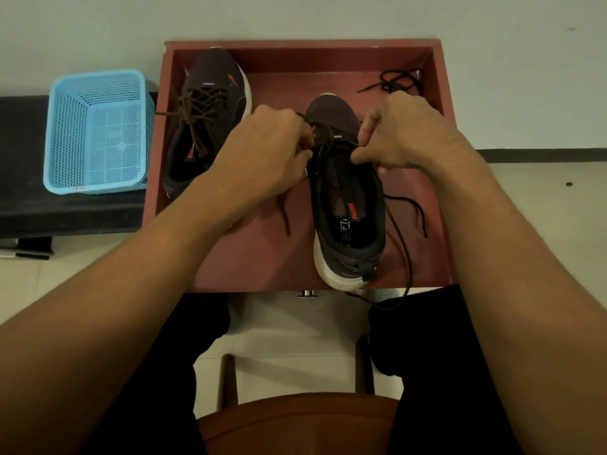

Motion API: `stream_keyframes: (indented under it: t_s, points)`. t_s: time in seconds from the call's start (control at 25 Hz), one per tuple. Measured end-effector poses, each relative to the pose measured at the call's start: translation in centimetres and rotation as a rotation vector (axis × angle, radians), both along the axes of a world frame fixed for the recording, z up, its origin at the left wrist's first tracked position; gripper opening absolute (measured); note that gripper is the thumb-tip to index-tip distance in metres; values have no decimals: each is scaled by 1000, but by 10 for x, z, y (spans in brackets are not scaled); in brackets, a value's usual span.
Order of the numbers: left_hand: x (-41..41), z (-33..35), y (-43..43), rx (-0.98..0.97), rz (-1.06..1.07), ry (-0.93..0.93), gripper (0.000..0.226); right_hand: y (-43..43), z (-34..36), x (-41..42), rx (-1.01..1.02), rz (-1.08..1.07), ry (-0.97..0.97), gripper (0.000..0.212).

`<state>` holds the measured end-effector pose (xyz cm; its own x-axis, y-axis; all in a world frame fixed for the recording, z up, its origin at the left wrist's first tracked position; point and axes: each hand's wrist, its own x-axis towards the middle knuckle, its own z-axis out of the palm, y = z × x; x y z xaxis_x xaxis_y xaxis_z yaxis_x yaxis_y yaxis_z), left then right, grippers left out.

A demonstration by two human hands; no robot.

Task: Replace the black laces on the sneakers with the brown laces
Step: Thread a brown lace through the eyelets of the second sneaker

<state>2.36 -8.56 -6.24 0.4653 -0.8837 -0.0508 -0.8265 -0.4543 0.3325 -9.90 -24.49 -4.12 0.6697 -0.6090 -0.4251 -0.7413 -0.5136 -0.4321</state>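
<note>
At the bottom of the frame I see a brown wooden chair seat (295,421). Mid-frame, the left hand (272,149) and right hand (404,133), fingers curled, each pinch a thin brown lace (284,215) at the eyelets of a dark mesh sneaker (348,205) standing in a shallow red wooden tray (249,257). Upper left, a second dark sneaker (226,73) has a tied brown lace. Loose black laces (395,81) lie in the tray's upper right corner.
</note>
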Motion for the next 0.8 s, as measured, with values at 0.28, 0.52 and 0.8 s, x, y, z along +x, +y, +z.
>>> stream_keyframes:
  t_s: [0.28,0.52,0.8]
  points:
    - [8,-8,5,124,59,28,7,1,2,3,25,-15,29,14]
    - [1,-7,11,412,38,-93,38,4,4,4,15,-30,65,15]
    - [11,-13,15,151,75,78,21,2,3,2,64,-29,31,17]
